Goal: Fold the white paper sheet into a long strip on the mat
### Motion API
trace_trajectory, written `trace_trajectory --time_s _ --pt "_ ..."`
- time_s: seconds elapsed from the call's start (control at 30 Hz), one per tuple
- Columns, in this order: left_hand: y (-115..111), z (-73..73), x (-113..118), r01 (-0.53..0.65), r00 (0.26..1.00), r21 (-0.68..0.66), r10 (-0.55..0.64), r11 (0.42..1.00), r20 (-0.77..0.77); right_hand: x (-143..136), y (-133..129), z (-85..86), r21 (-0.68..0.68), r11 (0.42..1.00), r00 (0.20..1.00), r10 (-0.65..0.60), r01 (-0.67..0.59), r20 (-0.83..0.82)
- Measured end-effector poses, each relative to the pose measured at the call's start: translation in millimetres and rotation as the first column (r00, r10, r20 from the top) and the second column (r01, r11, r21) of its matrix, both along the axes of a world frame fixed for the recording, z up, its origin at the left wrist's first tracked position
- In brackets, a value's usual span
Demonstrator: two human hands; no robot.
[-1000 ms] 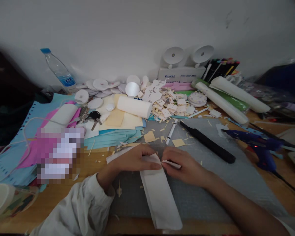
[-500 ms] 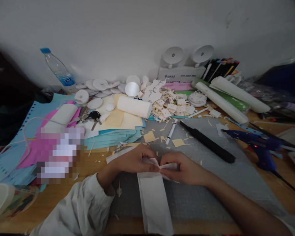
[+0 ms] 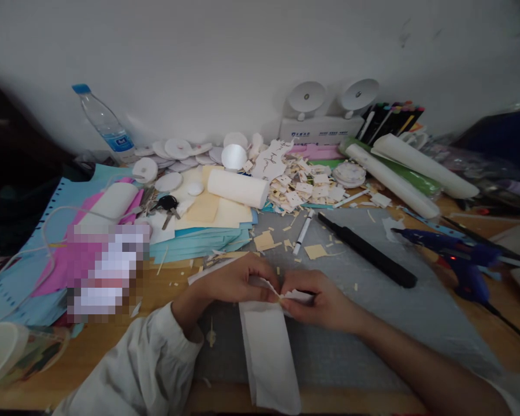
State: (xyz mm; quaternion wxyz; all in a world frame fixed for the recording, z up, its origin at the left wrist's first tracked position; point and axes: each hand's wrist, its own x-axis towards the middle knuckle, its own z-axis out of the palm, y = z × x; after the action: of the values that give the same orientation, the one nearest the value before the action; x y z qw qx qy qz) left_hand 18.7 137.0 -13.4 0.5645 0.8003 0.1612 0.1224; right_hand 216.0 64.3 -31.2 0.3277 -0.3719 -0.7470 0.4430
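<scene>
My left hand (image 3: 238,280) is closed on a folded strip of thin white paper (image 3: 271,352), pinching it between thumb and fingers. Right beside it, my right hand (image 3: 318,297) pinches the same paper, and the fingertips of both hands meet at the gathered spot. One end of the strip hangs down toward the table's front edge; other ends stick out left and right behind the hands. Beneath lies a grey cutting mat (image 3: 351,358). A white pen (image 3: 303,231) and a long black cutter-like tool (image 3: 368,248) lie beyond my hands.
At right rests a blue glue gun (image 3: 455,245) with a red light on. White rolls (image 3: 238,188), a heap of small cards (image 3: 303,182), keys (image 3: 167,205) and blue paper sheets (image 3: 203,240) lie behind. A water bottle (image 3: 104,124) stands back left, a plastic tub (image 3: 21,352) front left.
My fingertips have drawn slightly left and closer together at the gathered paper. The hanging end of the strip has shifted a little to the left.
</scene>
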Motion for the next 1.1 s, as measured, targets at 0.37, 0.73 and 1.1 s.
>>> trace_trajectory --time_s 0.37,0.73,1.1 --pt "3 1.5 0 0.071 0.997 -0.014 -0.071 0.997 -0.014 0 0 -4.5 -0.085 0.996 0.999 0.012 -0.016 -0.053" --pt "6 3.1 -5 -0.001 0.99 -0.04 -0.005 0.999 -0.139 8 8 -3.1 -0.401 0.897 0.957 -0.259 0.186 -0.134" --pt "-33 24.4 -28 -0.564 0.782 0.412 0.623 0.716 -0.012 11 15 -13.0 -0.589 0.736 0.815 -0.54 0.334 -0.212"
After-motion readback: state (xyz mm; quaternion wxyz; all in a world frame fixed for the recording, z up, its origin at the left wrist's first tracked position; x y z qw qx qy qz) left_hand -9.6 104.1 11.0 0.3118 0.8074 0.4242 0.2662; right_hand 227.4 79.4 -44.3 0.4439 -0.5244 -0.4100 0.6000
